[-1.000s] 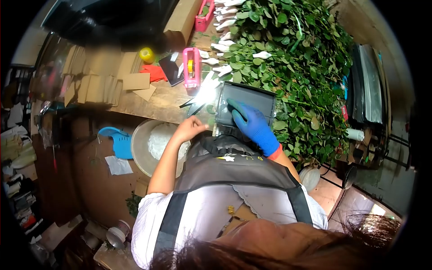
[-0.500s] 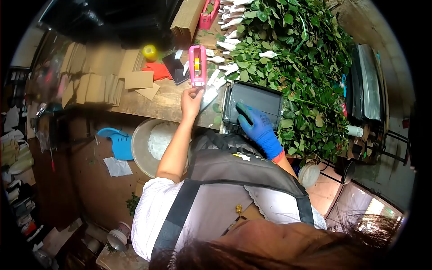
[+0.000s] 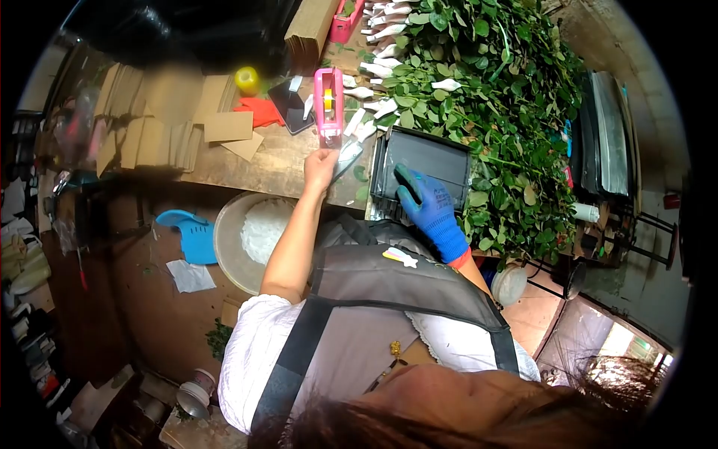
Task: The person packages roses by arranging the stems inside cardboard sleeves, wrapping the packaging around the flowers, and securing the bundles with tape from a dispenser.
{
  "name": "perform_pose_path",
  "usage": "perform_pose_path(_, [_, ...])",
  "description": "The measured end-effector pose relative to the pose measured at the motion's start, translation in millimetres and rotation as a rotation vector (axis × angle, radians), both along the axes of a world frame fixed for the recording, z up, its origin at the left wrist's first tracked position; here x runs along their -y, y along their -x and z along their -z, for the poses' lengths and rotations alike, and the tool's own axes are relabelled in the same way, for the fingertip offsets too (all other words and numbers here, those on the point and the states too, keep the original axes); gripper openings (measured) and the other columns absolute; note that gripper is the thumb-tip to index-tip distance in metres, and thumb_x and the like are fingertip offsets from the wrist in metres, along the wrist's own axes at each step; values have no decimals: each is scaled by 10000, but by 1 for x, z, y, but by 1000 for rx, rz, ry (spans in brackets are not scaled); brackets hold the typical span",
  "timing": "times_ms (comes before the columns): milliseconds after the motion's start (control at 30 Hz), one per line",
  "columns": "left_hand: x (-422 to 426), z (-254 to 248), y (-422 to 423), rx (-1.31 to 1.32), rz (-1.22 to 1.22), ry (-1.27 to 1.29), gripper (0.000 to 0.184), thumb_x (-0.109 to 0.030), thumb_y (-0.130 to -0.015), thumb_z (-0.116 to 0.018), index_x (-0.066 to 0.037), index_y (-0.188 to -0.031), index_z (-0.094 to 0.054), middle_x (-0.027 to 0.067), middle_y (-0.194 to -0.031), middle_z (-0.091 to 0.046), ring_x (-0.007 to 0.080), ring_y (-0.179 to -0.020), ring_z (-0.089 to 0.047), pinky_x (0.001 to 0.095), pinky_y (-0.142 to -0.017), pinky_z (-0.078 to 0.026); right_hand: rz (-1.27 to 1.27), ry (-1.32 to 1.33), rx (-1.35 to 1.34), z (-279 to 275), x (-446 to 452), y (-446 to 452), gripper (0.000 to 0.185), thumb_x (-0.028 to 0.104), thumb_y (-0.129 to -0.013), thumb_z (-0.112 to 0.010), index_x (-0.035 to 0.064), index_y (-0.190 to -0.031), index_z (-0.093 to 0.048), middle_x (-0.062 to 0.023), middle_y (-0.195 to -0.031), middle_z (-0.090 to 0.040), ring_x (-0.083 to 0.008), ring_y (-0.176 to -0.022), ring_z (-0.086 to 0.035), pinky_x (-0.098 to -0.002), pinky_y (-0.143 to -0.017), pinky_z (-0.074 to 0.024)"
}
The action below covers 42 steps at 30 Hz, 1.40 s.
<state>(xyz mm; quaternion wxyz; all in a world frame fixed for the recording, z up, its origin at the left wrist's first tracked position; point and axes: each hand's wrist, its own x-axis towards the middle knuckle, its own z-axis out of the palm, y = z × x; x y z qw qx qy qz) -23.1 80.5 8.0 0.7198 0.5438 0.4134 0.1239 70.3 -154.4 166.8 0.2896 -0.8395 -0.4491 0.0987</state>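
Observation:
My bare left hand (image 3: 320,170) is closed in a pinch at the near end of a pink tape dispenser (image 3: 338,118), where the strip of tape comes off. A yellow-cored roll (image 3: 327,99) sits inside the dispenser. My right hand (image 3: 429,200), in a blue glove with green fingertips, rests over the left part of a dark shallow tray (image 3: 441,150). Its thumb and forefinger are apart, and nothing shows between them. Small pale packets (image 3: 348,156) lie on the table just right of my left hand.
Leafy stems (image 3: 508,165) with white-wrapped heads (image 3: 389,31) pile up at the right. Cardboard pieces (image 3: 228,127), a red cloth (image 3: 259,112), a yellow tape roll (image 3: 247,80) and a phone (image 3: 290,105) lie leftward. Below stands a bin (image 3: 228,243) beside a blue plastic piece (image 3: 196,243).
The view has shifted slightly. My left hand stays at the dispenser's near end, its fingers drawn in a little more. My right hand remains over the tray.

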Motion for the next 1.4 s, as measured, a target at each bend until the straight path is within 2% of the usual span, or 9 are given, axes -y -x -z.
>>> perform_pose_path(233, [18,-39,69,-92,349,227,152,-244,-892,-692,-97,-863,-664,-64,-693,-556,47,-561,-451,226,-516,-368,1,-126,-196,-24,-9,13,418,191,-908,-649,98,-1314,-614,-176,-1160,-674,-374,-1003,-651,-426,-870,-525])
perform_pose_path(333, [27,-49,75,-90,181,186,146,-242,-897,-685,-97,-880,-672,-60,-716,-571,50,-577,-467,231,-523,-378,-100,-244,-210,-36,-29,24,418,153,-895,-667,79,-1304,-616,-190,-1148,-671,-381,-999,-652,-424,-869,-525])
perform_pose_path(467, [7,15,53,95,-109,-182,370,-190,-872,-745,-4,-1152,-591,37,-893,-658,129,-766,-604,261,-703,-495,-211,-273,-170,-33,-58,25,414,147,-890,-678,65,-1291,-622,-207,-1133,-668,-392,-989,-653,-431,-855,-527])
perform_pose_path(567, [-5,25,28,-72,-108,-446,522,-206,-854,-749,33,-1259,-524,147,-1086,-687,211,-939,-665,341,-854,-520,-262,-307,-125,-21,-66,25,409,151,-892,-680,63,-1287,-623,-211,-1126,-668,-394,-990,-651,-433,-848,-528])
perform_pose_path(600, [-8,25,20,-90,-67,-475,487,-201,-836,-753,31,-1218,-560,193,-1159,-669,280,-1029,-669,374,-899,-519,-253,-295,-158,-21,-68,26,408,152,-893,-679,64,-1287,-625,-211,-1132,-668,-392,-996,-652,-432,-854,-528])
perform_pose_path(933, [5,11,6,-180,-79,-695,245,-188,-813,-768,-65,-1017,-708,107,-961,-631,245,-896,-659,351,-821,-528,-188,-202,-240,-20,-66,29,388,154,-907,-661,63,-1284,-640,-205,-1202,-664,-369,-1063,-657,-405,-913,-522])
perform_pose_path(1100, [-6,8,1,-16,-176,-689,404,-72,-822,-664,-73,-1215,-575,144,-1110,-560,304,-979,-588,393,-858,-484,-145,-218,-258,-24,-68,25,387,145,-906,-653,71,-1285,-641,-202,-1199,-665,-359,-1059,-661,-401,-903,-525])
perform_pose_path(1300, [-41,-6,-20,-25,97,-857,265,-205,-837,-699,-96,-1077,-724,138,-1130,-550,276,-954,-586,357,-880,-489,-145,-169,-263,-17,-73,21,385,143,-907,-650,94,-1289,-645,-183,-1196,-669,-318,-999,-679,-372,-821,-545])
perform_pose_path(1400, [-52,2,-33,88,102,-673,196,-249,-868,-701,-113,-995,-764,126,-1057,-575,262,-952,-598,352,-880,-487,-124,-191,-274,-13,-78,21,383,157,-916,-649,101,-1294,-643,-169,-1194,-673,-305,-988,-680,-361,-809,-544])
